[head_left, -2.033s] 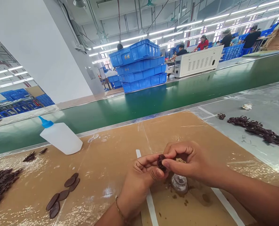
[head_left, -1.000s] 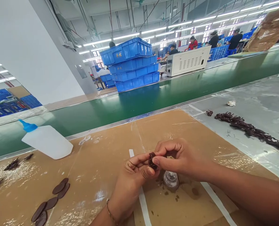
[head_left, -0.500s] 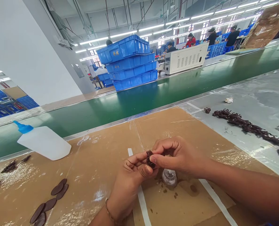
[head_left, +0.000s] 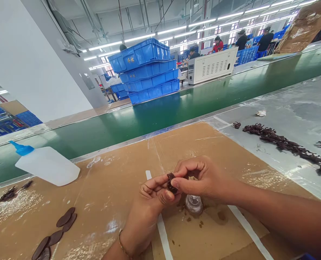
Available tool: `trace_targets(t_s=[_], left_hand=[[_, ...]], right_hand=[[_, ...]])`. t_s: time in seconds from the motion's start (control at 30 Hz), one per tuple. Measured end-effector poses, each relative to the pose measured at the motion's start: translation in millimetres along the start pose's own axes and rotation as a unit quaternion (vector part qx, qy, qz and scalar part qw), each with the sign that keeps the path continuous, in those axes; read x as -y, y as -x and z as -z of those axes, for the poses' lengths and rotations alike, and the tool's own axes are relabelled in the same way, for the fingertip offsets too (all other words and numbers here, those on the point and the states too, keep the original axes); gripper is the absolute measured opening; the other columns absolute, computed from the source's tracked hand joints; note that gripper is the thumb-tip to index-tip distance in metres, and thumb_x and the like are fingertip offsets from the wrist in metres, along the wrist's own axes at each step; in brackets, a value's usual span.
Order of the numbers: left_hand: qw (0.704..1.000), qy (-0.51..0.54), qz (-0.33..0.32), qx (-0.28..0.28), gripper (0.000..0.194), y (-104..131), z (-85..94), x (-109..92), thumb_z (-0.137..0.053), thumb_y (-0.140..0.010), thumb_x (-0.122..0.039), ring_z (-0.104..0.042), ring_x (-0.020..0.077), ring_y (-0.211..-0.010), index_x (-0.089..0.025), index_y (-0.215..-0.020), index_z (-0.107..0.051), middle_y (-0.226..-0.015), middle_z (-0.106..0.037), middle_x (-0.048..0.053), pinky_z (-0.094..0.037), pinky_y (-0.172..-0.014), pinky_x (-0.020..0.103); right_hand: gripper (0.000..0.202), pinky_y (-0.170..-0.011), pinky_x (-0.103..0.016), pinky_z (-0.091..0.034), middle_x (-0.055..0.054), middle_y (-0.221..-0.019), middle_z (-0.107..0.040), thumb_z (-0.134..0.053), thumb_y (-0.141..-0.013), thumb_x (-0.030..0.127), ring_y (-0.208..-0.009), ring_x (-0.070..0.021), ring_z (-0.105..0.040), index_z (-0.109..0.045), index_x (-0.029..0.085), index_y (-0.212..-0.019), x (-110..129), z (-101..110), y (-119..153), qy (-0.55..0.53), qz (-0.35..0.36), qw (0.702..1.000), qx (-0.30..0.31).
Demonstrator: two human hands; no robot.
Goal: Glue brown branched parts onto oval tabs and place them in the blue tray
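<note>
Since two seconds ago, the left hand (head_left: pixel 151 204), the right hand (head_left: pixel 199 177) and the small dark-brown piece (head_left: pixel 170 187) between them have shifted slightly leftward in the frame. Below the frame's centre, thumb and fingers of each hand close tightly on the piece, near a clear round container (head_left: pixel 194 206).

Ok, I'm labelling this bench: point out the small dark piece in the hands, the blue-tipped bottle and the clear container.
Small dark piece (head_left: pixel 171 188), head view: its lower visible face.
Blue-tipped bottle (head_left: pixel 48 166), head view: middle of its white body.
Clear container (head_left: pixel 194 204), head view: middle of its visible body.
</note>
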State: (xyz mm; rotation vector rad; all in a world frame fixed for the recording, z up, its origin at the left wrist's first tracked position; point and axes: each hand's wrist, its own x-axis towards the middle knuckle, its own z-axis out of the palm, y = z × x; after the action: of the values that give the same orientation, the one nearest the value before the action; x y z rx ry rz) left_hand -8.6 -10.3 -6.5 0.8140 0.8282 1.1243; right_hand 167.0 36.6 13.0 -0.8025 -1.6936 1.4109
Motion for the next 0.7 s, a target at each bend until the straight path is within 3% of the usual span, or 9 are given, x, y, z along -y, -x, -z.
trace_targets(t_s=[0.23,0.33,0.5,0.6,0.7], left_hand=[[1.000,-0.021,0.003,-0.002,0.048,-2.2,2.8,-1.4,-0.087,-0.065,-0.030,-0.067,0.0236,-0.102,-0.018,-0.108,-0.069,-0.110,-0.071,0.011,-0.056,-0.092,0.033],[1.000,-0.022,-0.004,0.003,0.046,-2.2,4.2,-2.6,-0.086,-0.067,-0.029,-0.068,0.0222,-0.100,-0.019,-0.109,-0.069,-0.111,-0.071,0.010,-0.056,-0.090,0.032],[0.999,0.000,-0.019,0.030,0.039,0.5,-4.6,1.2,-0.085,-0.069,-0.027,-0.069,0.0167,-0.091,-0.022,-0.105,-0.071,-0.102,-0.073,0.007,-0.056,-0.085,0.026],[0.999,0.003,-0.014,0.045,0.053,-2.4,-4.0,-2.8,-0.090,-0.060,-0.026,-0.070,0.0211,-0.093,-0.021,-0.109,-0.070,-0.108,-0.072,0.009,-0.056,-0.083,0.029],[0.997,-0.059,-0.046,-0.013,0.059,4.2,5.4,-22.8,-0.092,-0.056,-0.027,-0.070,0.0221,-0.092,-0.021,-0.111,-0.070,-0.114,-0.069,0.009,-0.056,-0.085,0.032]], right_hand=[[0.024,-0.068,-0.025,-0.052,-0.001,-0.084,-0.071,-0.072,-0.079,0.040,-0.075,-0.0132,-0.063,-0.071,0.021,-0.092,-2.8,-0.5,-1.0,-0.076,-0.058,0.995,0.019],[0.027,-0.067,-0.027,-0.054,-0.002,-0.082,-0.070,-0.072,-0.080,0.041,-0.075,-0.0143,-0.064,-0.070,0.020,-0.098,-0.5,-0.2,-1.8,-0.068,-0.058,0.996,0.022],[0.021,-0.063,-0.024,-0.055,-0.002,-0.078,-0.071,-0.071,-0.081,0.041,-0.070,-0.0150,-0.066,-0.072,0.020,-0.083,-2.9,2.1,4.9,-0.015,-0.014,1.000,0.009],[0.029,-0.060,-0.024,-0.056,-0.003,-0.077,-0.072,-0.076,-0.074,0.050,-0.069,-0.0170,-0.067,-0.073,0.021,-0.080,-6.1,7.2,1.4,0.006,-0.001,0.999,-0.035],[0.034,-0.058,-0.024,-0.055,-0.004,-0.074,-0.073,-0.080,-0.067,0.055,-0.068,-0.0179,-0.067,-0.075,0.022,-0.077,6.7,15.2,-4.4,0.031,0.005,0.996,-0.085]])
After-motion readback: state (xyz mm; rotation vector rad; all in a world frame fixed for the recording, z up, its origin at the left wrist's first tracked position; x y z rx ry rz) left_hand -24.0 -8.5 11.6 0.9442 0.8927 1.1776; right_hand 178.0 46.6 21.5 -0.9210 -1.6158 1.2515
